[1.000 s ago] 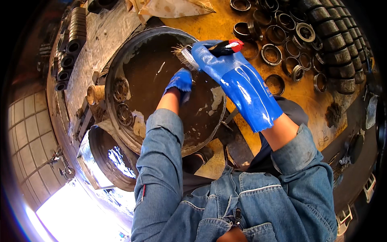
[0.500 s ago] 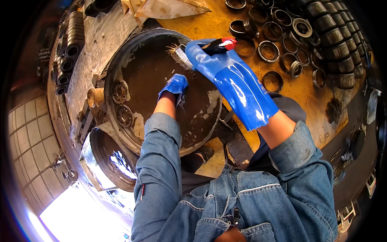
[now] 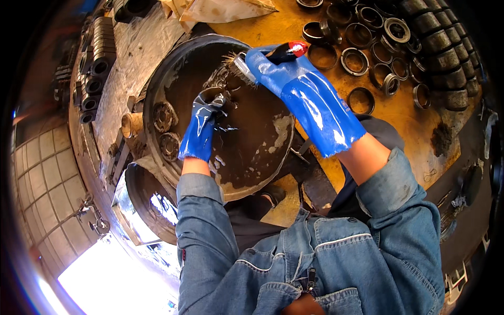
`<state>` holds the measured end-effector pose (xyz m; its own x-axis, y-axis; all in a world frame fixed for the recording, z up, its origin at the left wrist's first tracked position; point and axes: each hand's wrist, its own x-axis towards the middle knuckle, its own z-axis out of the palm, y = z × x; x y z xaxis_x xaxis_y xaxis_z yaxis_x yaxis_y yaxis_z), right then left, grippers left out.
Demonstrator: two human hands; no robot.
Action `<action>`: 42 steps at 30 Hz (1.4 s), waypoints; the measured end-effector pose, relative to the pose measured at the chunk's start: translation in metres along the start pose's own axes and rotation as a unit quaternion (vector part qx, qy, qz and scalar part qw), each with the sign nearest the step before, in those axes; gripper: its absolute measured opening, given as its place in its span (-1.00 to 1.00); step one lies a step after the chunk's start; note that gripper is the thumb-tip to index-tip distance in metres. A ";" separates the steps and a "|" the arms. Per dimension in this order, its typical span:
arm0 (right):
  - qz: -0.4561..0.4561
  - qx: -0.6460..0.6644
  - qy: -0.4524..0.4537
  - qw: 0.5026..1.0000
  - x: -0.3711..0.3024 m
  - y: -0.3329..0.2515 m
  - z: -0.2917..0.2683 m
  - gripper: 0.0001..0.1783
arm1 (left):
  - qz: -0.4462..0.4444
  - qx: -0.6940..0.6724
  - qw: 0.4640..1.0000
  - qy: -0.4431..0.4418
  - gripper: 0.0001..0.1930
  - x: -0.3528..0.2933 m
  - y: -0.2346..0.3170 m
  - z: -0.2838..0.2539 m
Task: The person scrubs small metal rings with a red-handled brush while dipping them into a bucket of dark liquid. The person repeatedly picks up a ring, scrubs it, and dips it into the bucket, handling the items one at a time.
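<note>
My right hand, in a blue rubber glove, grips a paintbrush by its black handle with a red end. The brush's pale metal band and splayed bristles point left over a round basin of dark brown liquid. Lower and to the left, my left hand, also gloved in blue and dripping wet, is closed around what looks like a dark metal ring, partly hidden by the fingers. It is just above the liquid, whose surface is rippled there. Two round, dirty ring parts rest along the basin's left inner side.
Many loose metal rings lie on the yellowish bench at the upper right, beside stacked dark cylinders. Rows of dark tubular parts stand at the upper left. A second container sits below the basin; brown paper lies behind it.
My left hand has come up out of the liquid and moved up and left, now with a dark ring-like part in it. The right hand with the brush has hardly shifted.
</note>
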<state>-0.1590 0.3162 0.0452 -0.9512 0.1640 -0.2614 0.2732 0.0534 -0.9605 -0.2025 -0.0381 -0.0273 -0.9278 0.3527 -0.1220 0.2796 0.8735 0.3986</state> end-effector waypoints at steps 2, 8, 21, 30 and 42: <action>0.001 -0.007 -0.005 1.000 0.003 0.000 0.003 -0.60 | -0.047 -0.063 0.997 0.022 -0.51 -0.012 0.001 -0.016; 0.012 -0.055 -0.041 0.998 0.009 0.005 0.032 -0.59 | -0.143 -0.300 0.942 0.047 -0.45 -0.050 0.017 -0.058; 0.075 -0.290 -0.235 0.925 -0.028 0.029 0.080 -0.55 | -0.192 -0.479 0.856 -0.005 -0.28 -0.107 0.040 0.013; 0.030 -0.459 -0.237 0.856 -0.027 0.070 0.089 -0.53 | -0.152 -0.063 0.986 -0.029 -0.02 -0.124 0.056 0.056; -0.072 -0.268 -0.341 0.898 -0.049 0.007 0.094 -0.47 | -0.171 -0.065 0.983 0.021 -0.40 -0.173 0.049 0.055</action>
<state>-0.1238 0.2159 0.0418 -0.7986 -0.5147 -0.3121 -0.0036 0.5226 -0.8526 -0.0150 -0.0383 -0.0365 -0.9724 0.0297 -0.2316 -0.0812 0.8868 0.4549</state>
